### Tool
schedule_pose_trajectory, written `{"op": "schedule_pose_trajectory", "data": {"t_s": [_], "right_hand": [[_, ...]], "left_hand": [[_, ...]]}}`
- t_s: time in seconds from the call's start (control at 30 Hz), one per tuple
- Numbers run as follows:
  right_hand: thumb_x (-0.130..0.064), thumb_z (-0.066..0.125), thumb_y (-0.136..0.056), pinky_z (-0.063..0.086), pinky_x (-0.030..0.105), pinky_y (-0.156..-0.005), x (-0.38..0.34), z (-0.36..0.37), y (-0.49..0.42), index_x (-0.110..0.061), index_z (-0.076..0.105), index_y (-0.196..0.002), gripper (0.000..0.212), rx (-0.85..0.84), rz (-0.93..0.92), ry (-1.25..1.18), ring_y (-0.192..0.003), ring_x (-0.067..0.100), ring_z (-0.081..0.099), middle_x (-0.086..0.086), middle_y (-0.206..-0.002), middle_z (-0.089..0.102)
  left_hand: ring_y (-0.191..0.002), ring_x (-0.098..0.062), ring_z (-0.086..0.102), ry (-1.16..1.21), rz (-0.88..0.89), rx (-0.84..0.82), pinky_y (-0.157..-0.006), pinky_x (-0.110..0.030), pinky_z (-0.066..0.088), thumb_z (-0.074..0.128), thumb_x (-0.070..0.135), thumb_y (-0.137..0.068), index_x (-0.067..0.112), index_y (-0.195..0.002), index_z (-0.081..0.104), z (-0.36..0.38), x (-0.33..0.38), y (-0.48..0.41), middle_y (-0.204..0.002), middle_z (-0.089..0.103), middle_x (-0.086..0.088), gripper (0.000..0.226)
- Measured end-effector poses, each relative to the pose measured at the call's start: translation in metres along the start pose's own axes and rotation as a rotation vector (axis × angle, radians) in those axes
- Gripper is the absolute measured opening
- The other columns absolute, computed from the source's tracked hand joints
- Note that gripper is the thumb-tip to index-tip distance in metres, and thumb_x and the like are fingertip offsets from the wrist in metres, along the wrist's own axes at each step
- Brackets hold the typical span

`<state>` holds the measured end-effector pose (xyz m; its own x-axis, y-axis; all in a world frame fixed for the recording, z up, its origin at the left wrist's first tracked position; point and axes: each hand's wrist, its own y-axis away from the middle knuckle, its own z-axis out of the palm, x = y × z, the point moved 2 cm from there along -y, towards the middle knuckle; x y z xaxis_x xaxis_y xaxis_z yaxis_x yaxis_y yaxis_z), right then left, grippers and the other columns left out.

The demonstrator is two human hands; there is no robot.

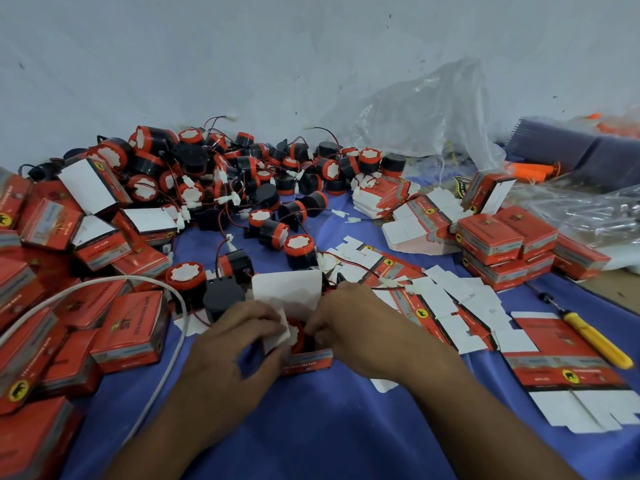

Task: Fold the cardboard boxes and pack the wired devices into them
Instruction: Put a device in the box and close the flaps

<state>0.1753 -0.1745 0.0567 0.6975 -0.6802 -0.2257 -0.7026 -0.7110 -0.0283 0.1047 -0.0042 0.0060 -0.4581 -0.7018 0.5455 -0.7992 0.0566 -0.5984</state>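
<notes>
Packing under way on the blue cloth (311,427). Grips the open box (306,362) at its left wall with the left hand (239,344), fingers curled round a white side flap. Curls the right hand (360,327) in from the box's right, fingertips closed on the red-and-black wired device (298,336) sitting part-way inside. Cannot tell whether pinching the body alone or its wire too. White lid flap (287,289) upright just behind the box.

Judged mid-step: seating the device, lid not yet shut. Best to press the device down flat until below the rim. Coil the wire alongside rather than leaving it trailing over a wall, then fold the side flaps in before bringing the lid forward and tucking its tongue. Worth keeping the left grip firm to stop the thin card from skewing.

Beyond the box, a heap of loose devices (242,174). To its left, finished boxes (128,330). To its right, flat blanks (561,362) and, further right, a yellow screwdriver (595,337).
</notes>
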Motion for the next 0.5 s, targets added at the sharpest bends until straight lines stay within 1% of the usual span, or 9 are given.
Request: {"op": "schedule_pose_trajectory", "data": {"t_s": [0.07,0.13,0.17,0.23,0.3,0.33,0.4,0.47,0.5], "right_hand": [[-0.013,0.061,-0.092,0.055,0.039,-0.082,0.001,0.0,0.0,-0.024,0.075,-0.102,0.021,0.035,0.052,-0.129,-0.09,0.019,0.063,-0.002,-0.097,0.072],[-0.017,0.066,-0.09,0.053,0.04,-0.084,0.004,0.001,0.001,-0.019,0.067,-0.103,0.014,0.113,0.077,-0.186,-0.094,0.018,0.058,-0.001,-0.103,0.066],[-0.02,0.069,-0.089,0.051,0.039,-0.086,0.005,0.002,0.001,-0.018,0.062,-0.105,0.017,0.166,0.084,-0.191,-0.098,0.017,0.054,-0.002,-0.107,0.061],[-0.031,0.071,-0.09,0.044,0.03,-0.089,0.01,0.003,0.002,-0.023,0.056,-0.11,0.027,0.269,0.126,-0.16,-0.106,0.014,0.043,-0.005,-0.114,0.049],[-0.037,0.071,-0.089,0.037,0.025,-0.087,0.015,0.003,0.003,-0.027,0.049,-0.12,0.04,0.313,0.212,-0.131,-0.109,0.014,0.037,-0.005,-0.119,0.041],[-0.037,0.071,-0.089,0.036,0.024,-0.083,0.018,0.004,0.003,-0.027,0.045,-0.125,0.045,0.306,0.266,-0.157,-0.106,0.013,0.04,-0.005,-0.119,0.04],[-0.032,0.072,-0.09,0.038,0.019,-0.069,0.024,0.006,0.004,-0.027,0.042,-0.129,0.05,0.276,0.33,-0.278,-0.09,0.006,0.05,-0.009,-0.109,0.049],[-0.025,0.074,-0.088,0.038,0.014,-0.057,0.024,0.008,0.004,-0.028,0.045,-0.126,0.048,0.284,0.334,-0.42,-0.073,0.002,0.056,-0.01,-0.088,0.059],[-0.022,0.074,-0.087,0.04,0.014,-0.055,0.023,0.009,0.004,-0.028,0.047,-0.124,0.046,0.307,0.325,-0.473,-0.07,-0.001,0.057,-0.009,-0.081,0.061]], "left_hand": [[-0.104,0.007,0.051,-0.008,0.009,-0.057,-0.091,-0.004,0.035,0.054,0.042,-0.09,0.025,-0.1,0.07,0.002,0.0,0.0,-0.109,0.053,0.023,0.025],[-0.097,-0.004,0.049,-0.057,0.01,-0.039,-0.089,-0.006,0.034,0.051,0.042,-0.091,0.019,-0.094,0.074,0.004,-0.001,0.001,-0.103,0.05,0.022,0.032],[-0.095,-0.01,0.046,-0.09,0.001,-0.012,-0.088,-0.009,0.033,0.05,0.042,-0.091,0.017,-0.091,0.075,0.004,-0.003,0.001,-0.102,0.048,0.021,0.035],[-0.098,-0.016,0.042,-0.101,-0.072,0.022,-0.088,-0.016,0.033,0.05,0.045,-0.09,0.02,-0.088,0.077,0.002,-0.005,0.002,-0.106,0.046,0.016,0.037],[-0.107,-0.018,0.043,-0.075,-0.147,0.035,-0.09,-0.018,0.032,0.056,0.043,-0.088,0.024,-0.084,0.078,0.002,-0.008,0.002,-0.114,0.044,0.009,0.029],[-0.111,-0.018,0.044,-0.054,-0.167,0.042,-0.092,-0.019,0.033,0.061,0.038,-0.088,0.024,-0.083,0.077,0.002,-0.008,0.002,-0.118,0.043,0.007,0.022],[-0.117,-0.016,0.046,0.005,-0.182,0.052,-0.094,-0.021,0.036,0.065,0.03,-0.088,0.024,-0.082,0.075,0.005,-0.009,0.003,-0.122,0.041,0.004,0.013],[-0.121,-0.01,0.044,0.051,-0.206,0.058,-0.097,-0.022,0.038,0.067,0.029,-0.086,0.03,-0.085,0.068,0.006,-0.01,0.003,-0.126,0.037,0.006,0.002],[-0.122,-0.008,0.044,0.07,-0.225,0.064,-0.098,-0.024,0.039,0.066,0.029,-0.082,0.032,-0.089,0.064,0.005,-0.011,0.002,-0.128,0.036,0.008,0.008]]}}
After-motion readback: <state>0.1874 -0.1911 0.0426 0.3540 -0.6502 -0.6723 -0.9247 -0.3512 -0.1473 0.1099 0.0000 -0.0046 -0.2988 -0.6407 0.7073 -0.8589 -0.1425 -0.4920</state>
